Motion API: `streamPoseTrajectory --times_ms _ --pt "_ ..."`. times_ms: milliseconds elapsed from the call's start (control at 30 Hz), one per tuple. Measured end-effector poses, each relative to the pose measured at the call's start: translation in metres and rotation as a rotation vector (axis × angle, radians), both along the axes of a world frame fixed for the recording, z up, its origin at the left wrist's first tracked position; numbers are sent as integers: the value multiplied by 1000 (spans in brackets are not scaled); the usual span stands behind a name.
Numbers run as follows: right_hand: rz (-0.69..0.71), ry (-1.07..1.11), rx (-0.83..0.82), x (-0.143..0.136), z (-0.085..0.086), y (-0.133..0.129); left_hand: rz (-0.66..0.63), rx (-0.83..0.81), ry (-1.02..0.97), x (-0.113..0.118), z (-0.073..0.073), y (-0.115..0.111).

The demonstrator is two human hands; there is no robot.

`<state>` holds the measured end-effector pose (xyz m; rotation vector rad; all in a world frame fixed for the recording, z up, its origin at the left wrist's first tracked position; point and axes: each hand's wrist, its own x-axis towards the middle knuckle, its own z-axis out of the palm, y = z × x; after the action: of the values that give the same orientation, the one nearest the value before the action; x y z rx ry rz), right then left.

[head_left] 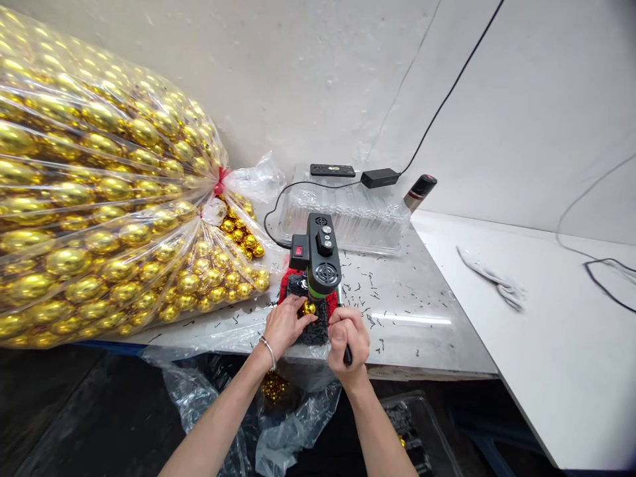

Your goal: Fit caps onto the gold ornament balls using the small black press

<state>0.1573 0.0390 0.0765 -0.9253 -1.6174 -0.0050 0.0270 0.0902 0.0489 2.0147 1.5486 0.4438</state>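
Observation:
A black press-like device [324, 255] with round vents and a red switch stands on the metal table, over black and red pieces [315, 331]. My left hand [287, 323], a bracelet at its wrist, has thumb and fingers around a small gold ball [309, 308] below the device's head. To the right, my right hand [349, 338] is closed around a black-tipped handle [348, 358].
Large clear bags of gold balls [99, 199] fill the left. Behind the device lie a clear tray [348, 212], a remote [332, 170] and a black adapter [380, 177]. A dark-capped bottle [420, 192] and a glove [491, 278] are at right.

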Motion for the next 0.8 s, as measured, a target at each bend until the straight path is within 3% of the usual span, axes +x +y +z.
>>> streamPoseTrajectory --times_ms 200,400,567,667,800 --pt "-28 -17 87 0 -24 7 -7 -2 12 0 0 1" --pt "-46 46 95 -2 -37 10 3 -4 16 0 0 1" --pt "-51 -49 97 -2 -45 10 -3 4 17 -1 -1 0" --pt "-48 -5 79 -5 -33 7 -5 15 2 0 -1 2" --pt "-68 149 4 -8 10 3 40 25 -138 -5 1 2"
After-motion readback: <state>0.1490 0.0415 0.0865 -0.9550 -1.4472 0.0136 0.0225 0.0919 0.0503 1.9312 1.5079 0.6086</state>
